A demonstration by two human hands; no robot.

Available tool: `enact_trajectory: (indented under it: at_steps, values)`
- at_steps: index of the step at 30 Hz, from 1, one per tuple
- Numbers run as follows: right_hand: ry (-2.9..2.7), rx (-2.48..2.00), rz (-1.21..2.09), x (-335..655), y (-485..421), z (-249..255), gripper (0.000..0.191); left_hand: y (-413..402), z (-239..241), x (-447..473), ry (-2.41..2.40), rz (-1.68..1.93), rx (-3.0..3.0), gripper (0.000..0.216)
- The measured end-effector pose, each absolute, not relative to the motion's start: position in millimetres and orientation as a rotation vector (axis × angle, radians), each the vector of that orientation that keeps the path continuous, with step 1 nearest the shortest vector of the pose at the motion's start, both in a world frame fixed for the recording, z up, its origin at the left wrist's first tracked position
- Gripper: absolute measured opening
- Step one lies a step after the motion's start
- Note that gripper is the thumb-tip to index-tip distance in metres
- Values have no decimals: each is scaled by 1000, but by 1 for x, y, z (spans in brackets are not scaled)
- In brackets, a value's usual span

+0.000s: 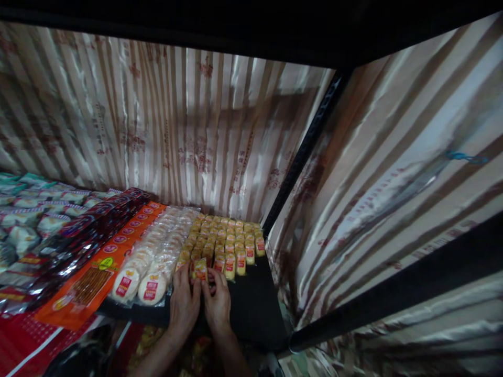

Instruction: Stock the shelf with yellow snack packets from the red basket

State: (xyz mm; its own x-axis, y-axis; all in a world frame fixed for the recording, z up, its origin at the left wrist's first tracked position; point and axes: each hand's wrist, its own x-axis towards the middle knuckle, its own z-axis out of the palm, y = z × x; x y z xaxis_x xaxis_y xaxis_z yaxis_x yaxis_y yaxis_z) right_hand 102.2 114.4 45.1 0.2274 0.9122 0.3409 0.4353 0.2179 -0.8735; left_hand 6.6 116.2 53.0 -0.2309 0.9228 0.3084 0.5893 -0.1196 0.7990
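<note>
Between my two hands is a small yellow snack packet (199,269) with a red and white label. My left hand (184,296) has its fingers on the packet's left side. From the right, my right hand (217,298) grips the same packet, its fingers curled and partly hidden. Just beyond stand rows of matching yellow packets (230,264) on the black shelf (255,306). Left of them lie two rows of clear-wrapped round white crackers (152,288) with red labels.
An orange snack bag (84,285) lies left of the crackers, then dark shiny packs (94,228) and white-green packets (23,217). A black upright post (306,152) stands at the back right corner. Striped curtain (176,125) hangs behind. More yellow packets (147,340) show below the shelf.
</note>
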Motion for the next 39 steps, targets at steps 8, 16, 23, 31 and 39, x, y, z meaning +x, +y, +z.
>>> enact_trajectory:
  at_steps: [8,16,23,31,39]
  values:
    - [-1340,-1345,484,134,112,45,25,137,79,27,1551,1184,1606,49]
    - [-1241,-1442,338,184,122,33,36,169,102,70,1462,968,1824,29]
    - [-1308,-1776,11,238,159,-7,53,199,109,125,1505,963,1823,24]
    - [-1339,-1813,-68,247,178,-23,50,222,101,174,1479,879,1976,27]
    - [-1215,-1747,-71,244,171,-14,48,239,84,197,1365,828,2134,29]
